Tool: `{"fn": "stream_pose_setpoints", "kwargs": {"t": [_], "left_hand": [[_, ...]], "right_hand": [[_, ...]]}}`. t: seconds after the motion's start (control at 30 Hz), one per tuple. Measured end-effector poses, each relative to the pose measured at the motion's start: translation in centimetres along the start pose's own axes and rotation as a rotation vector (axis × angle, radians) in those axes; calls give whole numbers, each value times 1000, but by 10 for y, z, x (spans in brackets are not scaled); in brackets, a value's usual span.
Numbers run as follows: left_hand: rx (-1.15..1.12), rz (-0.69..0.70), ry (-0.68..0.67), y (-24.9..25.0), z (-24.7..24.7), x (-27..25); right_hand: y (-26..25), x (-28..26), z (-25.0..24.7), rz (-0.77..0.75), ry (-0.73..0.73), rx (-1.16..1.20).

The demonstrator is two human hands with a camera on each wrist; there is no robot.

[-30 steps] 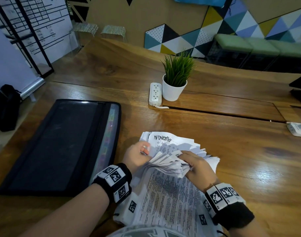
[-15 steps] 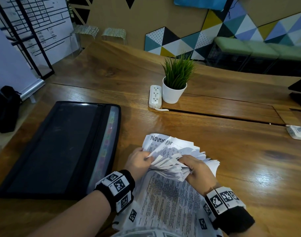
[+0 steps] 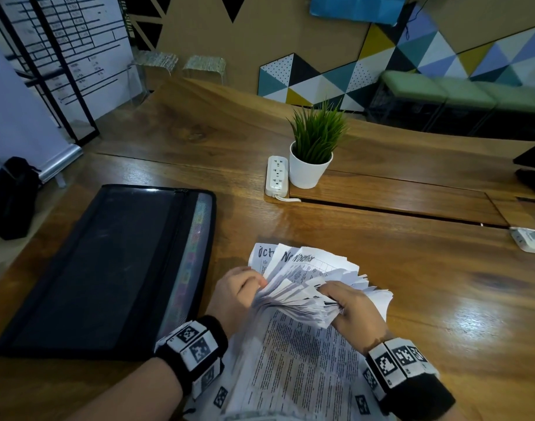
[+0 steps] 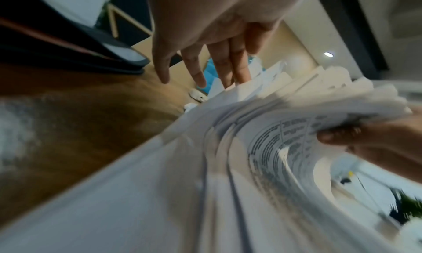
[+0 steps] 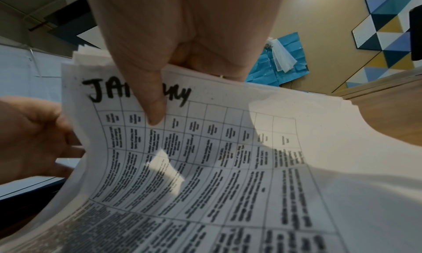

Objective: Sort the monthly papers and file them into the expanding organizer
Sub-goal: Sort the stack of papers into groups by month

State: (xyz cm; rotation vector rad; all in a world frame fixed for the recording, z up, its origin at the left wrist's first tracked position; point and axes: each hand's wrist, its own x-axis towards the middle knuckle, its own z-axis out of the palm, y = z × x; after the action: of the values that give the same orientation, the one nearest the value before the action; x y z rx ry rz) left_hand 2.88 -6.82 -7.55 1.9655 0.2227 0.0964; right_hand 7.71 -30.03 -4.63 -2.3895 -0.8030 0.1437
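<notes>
A stack of printed monthly papers lies on the wooden table in front of me, its far end fanned upward. Handwritten headers reading "Oct" and "November" show on the fanned sheets. My right hand grips the lifted far end of the stack; in the right wrist view its thumb presses on a sheet headed "January". My left hand is at the fan's left edge, its fingers straight with the tips touching the sheet edges. The black expanding organizer lies flat and closed to the left.
A potted green plant and a white power strip stand beyond the papers. A small white object lies at the table's right edge, with a dark device behind it. A black bag sits on the floor at left.
More sheets have been fanned out, and an "Oct" header now shows left of the "November" ones. My left hand has shifted slightly along the sheet edges; the right hand keeps its hold.
</notes>
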Motion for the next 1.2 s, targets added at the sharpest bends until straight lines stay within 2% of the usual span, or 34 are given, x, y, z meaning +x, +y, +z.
{"fn": "stream_pose_setpoints", "kwargs": {"t": [0.1,0.47,0.57,0.67,0.73,0.8,0.93,1.07,1.2], "left_hand": [[-18,-61,-10,-4,-3,3],[96,-36,-70,-9,-6,22],[101,-185,-36,-1,-4,26],[120,-360,-85,0,-3,31],[24,-415,-98,-1,-7,31],[-51,-374,-70,2,-8,29],[166,-172,82,8,-10,26],[153,-149,207,18,-39,34],[128,-82,353,25,-93,46]], "right_hand": [[0,-1,1,5,2,-6],[-1,-3,0,-5,32,-9],[0,-4,0,26,33,-18],[-4,-6,-3,37,63,-46],[-8,-6,-5,16,70,-51],[-10,-4,-7,51,65,-54],[-13,-3,-13,196,-72,-78],[-22,-4,-20,191,-104,-90],[-27,-4,-21,135,-125,-91]]}}
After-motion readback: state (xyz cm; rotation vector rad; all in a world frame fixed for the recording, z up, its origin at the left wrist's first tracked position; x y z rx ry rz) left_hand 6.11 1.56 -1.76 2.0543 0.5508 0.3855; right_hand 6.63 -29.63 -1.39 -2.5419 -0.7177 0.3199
